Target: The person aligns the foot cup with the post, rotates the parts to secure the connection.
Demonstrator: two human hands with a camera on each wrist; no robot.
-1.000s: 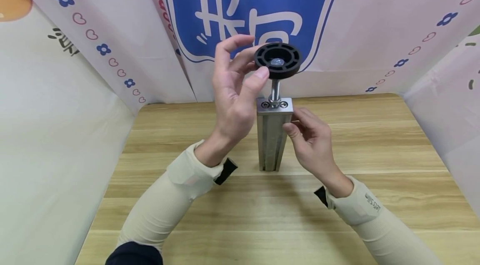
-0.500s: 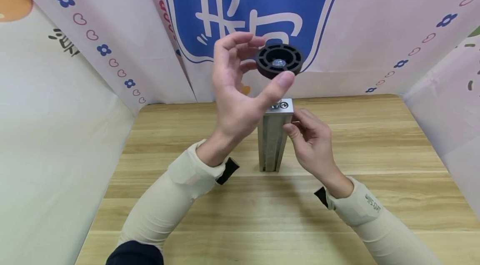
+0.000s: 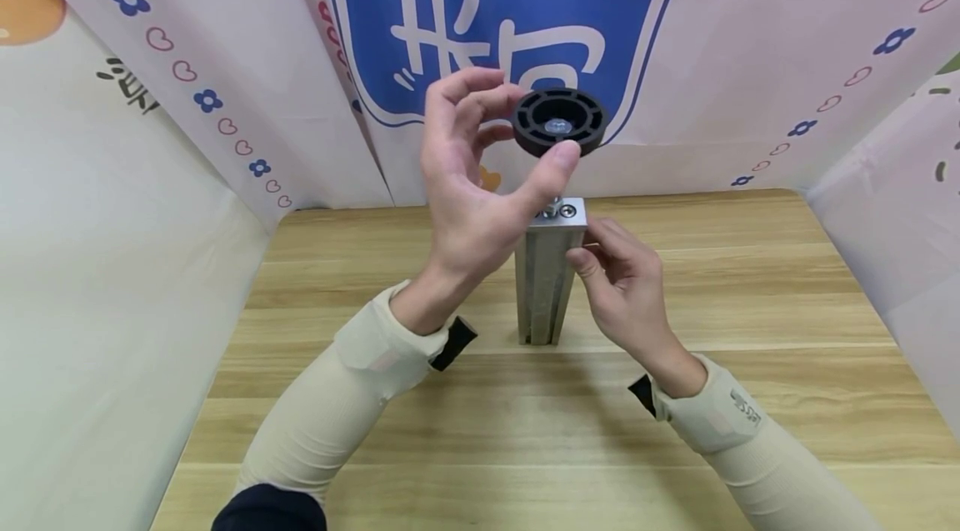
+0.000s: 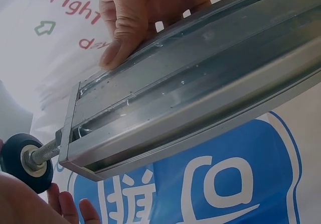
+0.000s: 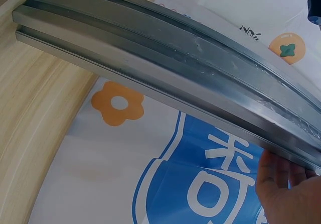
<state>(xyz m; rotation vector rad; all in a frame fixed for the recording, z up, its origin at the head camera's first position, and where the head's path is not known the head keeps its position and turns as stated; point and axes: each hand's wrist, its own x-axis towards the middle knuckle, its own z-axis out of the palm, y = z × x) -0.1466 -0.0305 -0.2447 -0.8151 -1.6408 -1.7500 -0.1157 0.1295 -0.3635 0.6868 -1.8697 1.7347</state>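
Observation:
An aluminium extrusion (image 3: 546, 285) stands upright on the table, capped by a metal end plate (image 3: 567, 214) with screws. Out of the plate rises a threaded stem (image 4: 46, 151) bearing a round black leveling foot (image 3: 558, 139), its ribbed underside facing up. My left hand (image 3: 472, 206) holds the foot's rim, thumb at the near side and fingers curled round the left and far sides. Lower down, my right hand (image 3: 626, 281) grips the extrusion's right side near the top with thumb and fingers. In the head view the left thumb covers most of the stem.
The wood-grain table (image 3: 465, 431) reaches back to a white printed cloth (image 3: 720, 39) with a blue sign. Similar cloth hangs at the left and right. Light sleeves with black wrist pieces (image 3: 454, 343) cover the forearms.
My left thumb has swung rightward along the foot's near rim, then slightly back, and the fingers have shifted around it. The extrusion and right hand keep their place.

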